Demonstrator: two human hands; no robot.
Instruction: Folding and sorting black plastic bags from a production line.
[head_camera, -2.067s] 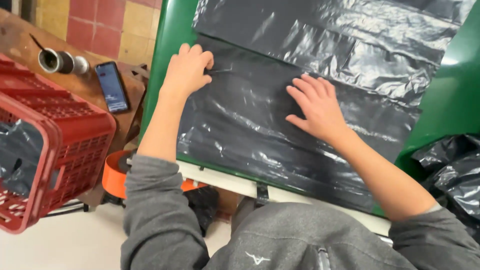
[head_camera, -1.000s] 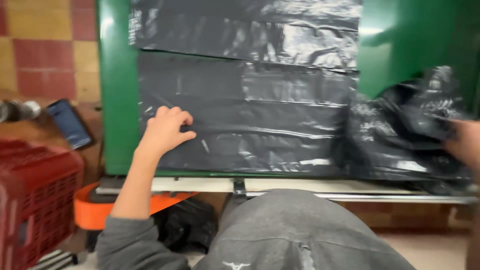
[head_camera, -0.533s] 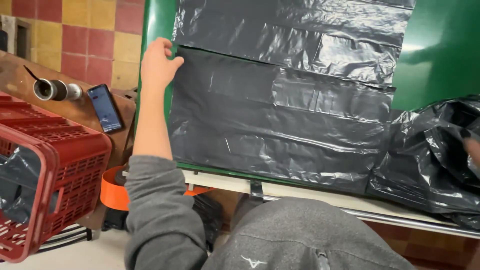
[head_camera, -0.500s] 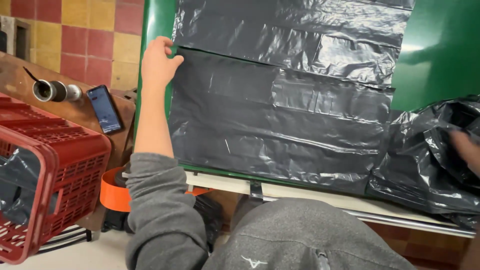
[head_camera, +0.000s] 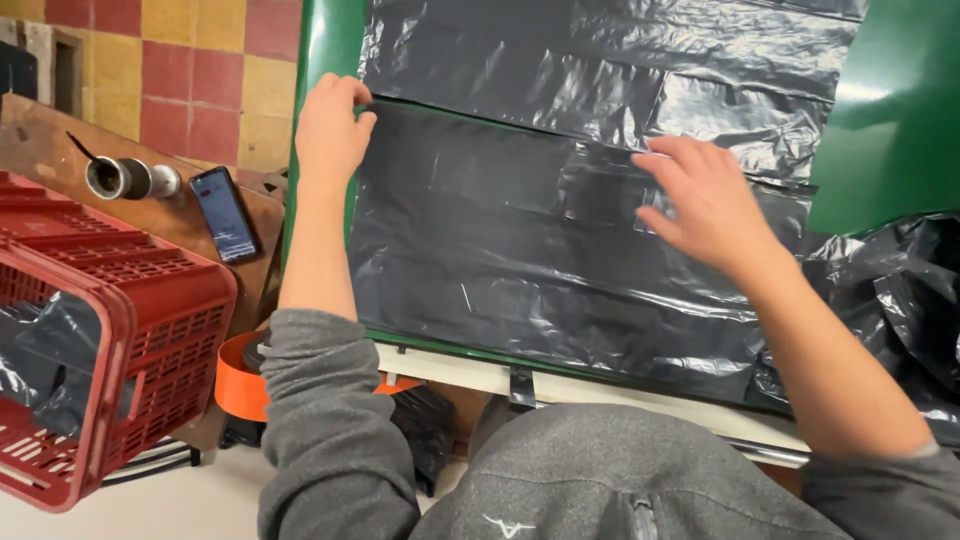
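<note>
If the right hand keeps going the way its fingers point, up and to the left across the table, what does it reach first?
The right hand is over the near black plastic bag. Going on, it would probably meet that bag's top edge, then the second black bag beyond; its height above the plastic is unclear.

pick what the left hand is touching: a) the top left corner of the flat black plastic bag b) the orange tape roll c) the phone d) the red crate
a: the left hand rests its fingers on the top left corner of the flat black plastic bag spread on the green table, well away from the red crate and the phone.
</note>
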